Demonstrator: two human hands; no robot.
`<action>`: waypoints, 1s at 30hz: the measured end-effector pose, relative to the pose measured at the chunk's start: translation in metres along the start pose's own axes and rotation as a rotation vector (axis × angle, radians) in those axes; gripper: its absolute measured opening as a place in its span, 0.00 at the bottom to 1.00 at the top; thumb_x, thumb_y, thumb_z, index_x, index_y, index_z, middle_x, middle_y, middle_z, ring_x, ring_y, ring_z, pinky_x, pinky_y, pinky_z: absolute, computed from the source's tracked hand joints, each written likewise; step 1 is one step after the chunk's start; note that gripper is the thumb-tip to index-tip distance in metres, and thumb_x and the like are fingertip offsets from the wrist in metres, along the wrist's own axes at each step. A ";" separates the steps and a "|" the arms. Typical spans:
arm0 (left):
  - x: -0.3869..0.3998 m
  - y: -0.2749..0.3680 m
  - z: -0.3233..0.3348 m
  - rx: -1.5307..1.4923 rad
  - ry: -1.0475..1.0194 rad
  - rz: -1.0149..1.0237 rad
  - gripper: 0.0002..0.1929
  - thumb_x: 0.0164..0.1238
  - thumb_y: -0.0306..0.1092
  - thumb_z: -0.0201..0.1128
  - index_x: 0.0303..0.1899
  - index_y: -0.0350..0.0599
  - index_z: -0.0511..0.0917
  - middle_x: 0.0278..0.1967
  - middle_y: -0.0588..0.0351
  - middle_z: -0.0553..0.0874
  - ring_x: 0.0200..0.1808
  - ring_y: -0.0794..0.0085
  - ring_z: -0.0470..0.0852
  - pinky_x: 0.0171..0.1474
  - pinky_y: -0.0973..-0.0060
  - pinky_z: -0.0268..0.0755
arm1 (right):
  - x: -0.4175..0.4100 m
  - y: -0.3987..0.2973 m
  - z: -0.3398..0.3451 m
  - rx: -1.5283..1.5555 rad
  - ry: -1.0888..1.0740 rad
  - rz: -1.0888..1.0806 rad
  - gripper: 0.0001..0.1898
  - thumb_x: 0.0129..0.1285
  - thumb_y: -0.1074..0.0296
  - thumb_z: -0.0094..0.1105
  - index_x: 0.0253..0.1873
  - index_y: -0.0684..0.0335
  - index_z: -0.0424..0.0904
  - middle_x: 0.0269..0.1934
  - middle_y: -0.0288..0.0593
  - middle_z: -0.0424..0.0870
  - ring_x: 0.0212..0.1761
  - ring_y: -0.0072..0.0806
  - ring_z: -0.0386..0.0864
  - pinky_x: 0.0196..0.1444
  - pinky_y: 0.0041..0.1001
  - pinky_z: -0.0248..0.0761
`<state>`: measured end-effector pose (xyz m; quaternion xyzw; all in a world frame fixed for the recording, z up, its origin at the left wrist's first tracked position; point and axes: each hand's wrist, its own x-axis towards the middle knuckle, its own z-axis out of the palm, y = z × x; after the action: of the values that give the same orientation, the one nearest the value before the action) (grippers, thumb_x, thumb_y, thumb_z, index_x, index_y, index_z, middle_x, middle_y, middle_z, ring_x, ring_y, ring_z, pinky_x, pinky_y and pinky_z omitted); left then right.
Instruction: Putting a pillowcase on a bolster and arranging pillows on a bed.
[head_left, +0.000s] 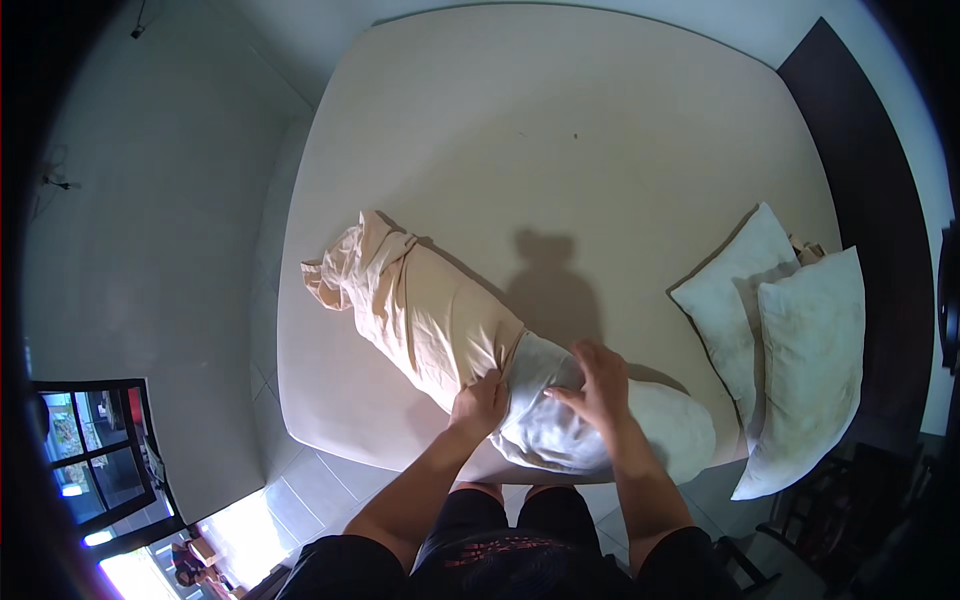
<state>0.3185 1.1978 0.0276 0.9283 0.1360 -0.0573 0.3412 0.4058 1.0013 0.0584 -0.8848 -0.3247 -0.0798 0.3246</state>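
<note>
A long white bolster (675, 427) lies slantwise along the near side of the bed. A peach fabric cover (442, 315) encloses its far left part, and the loose end of the cover is bunched up at the left. My left hand (480, 405) grips the cover's hem where the cloth meets the bare bolster. Over the uncovered white part is my right hand (600, 386), its thumb and fingers spread. I cannot tell whether the right hand touches the bolster.
Two white pillows (810, 360) rest at the right, by the dark headboard (870, 165). The mattress (570, 82) wears a beige sheet. Dark chairs (840, 510) stand at the lower right. A wall (172, 247) and a window (97, 442) are on the left; a person (195, 562) is outside.
</note>
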 end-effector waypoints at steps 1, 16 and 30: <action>-0.003 0.001 0.001 -0.096 0.011 -0.008 0.09 0.64 0.39 0.55 0.37 0.44 0.73 0.19 0.45 0.79 0.27 0.48 0.81 0.31 0.57 0.73 | -0.001 0.010 0.001 0.101 -0.167 0.168 0.19 0.46 0.59 0.69 0.42 0.62 0.79 0.33 0.47 0.82 0.35 0.44 0.80 0.36 0.36 0.73; -0.015 0.068 -0.020 -0.943 -0.459 -0.004 0.07 0.72 0.32 0.48 0.39 0.38 0.70 0.27 0.52 0.75 0.31 0.72 0.72 0.38 0.74 0.68 | 0.003 -0.003 -0.020 0.452 0.047 0.682 0.16 0.42 0.73 0.64 0.40 0.67 0.80 0.32 0.50 0.83 0.34 0.35 0.82 0.39 0.30 0.73; 0.024 -0.106 -0.083 -0.557 0.320 -0.393 0.09 0.64 0.35 0.56 0.32 0.39 0.80 0.27 0.56 0.83 0.29 0.76 0.79 0.33 0.76 0.71 | -0.143 0.043 -0.020 0.340 -0.236 0.563 0.18 0.35 0.69 0.67 0.39 0.58 0.83 0.32 0.45 0.83 0.36 0.41 0.81 0.40 0.33 0.73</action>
<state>0.3120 1.3342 0.0201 0.7534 0.3735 0.0633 0.5376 0.3227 0.8892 0.0007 -0.8761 -0.1120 0.1709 0.4366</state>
